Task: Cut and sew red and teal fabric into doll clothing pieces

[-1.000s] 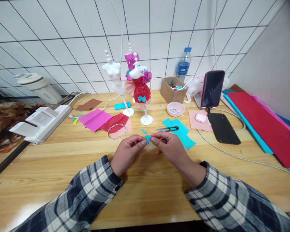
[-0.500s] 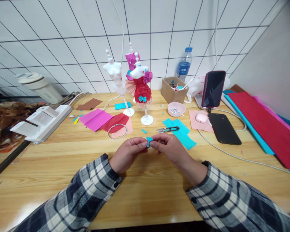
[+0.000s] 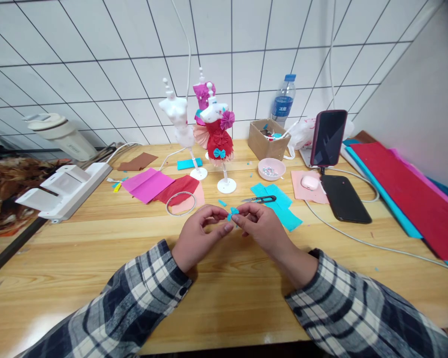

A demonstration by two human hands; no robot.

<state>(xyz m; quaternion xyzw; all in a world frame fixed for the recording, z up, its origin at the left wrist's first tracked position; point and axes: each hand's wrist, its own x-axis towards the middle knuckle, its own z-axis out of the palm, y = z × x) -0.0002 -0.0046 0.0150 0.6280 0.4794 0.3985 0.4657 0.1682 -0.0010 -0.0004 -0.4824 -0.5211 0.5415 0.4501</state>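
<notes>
A small bow of turquoise crepe paper (image 3: 234, 211) is pinched between the thumb and fingers of my right hand (image 3: 263, 223), just above the table. My left hand (image 3: 201, 231) is at the bow's left side, its thumb lowered and apart from the index finger, whose tip is at the bow's edge. Beyond the hands lie black-handled thread snips (image 3: 261, 199) on turquoise paper pieces (image 3: 285, 215), with a small turquoise scrap (image 3: 222, 203) nearby. Behind stands a white mini mannequin (image 3: 221, 134) in a red paper dress with a turquoise bow.
A bare mannequin (image 3: 174, 109) stands behind, left. Magenta paper (image 3: 148, 185), red paper (image 3: 179, 189) and a metal ring (image 3: 180, 215) lie at left. A pink bowl of beads (image 3: 272, 169), a cardboard box (image 3: 268, 144) and phones (image 3: 346, 199) are at right. A power strip (image 3: 78, 186) sits far left.
My left thumb has come down and away from the bow, opening a gap to its index finger. The bow has turned and shifted slightly right and up in my right fingers.
</notes>
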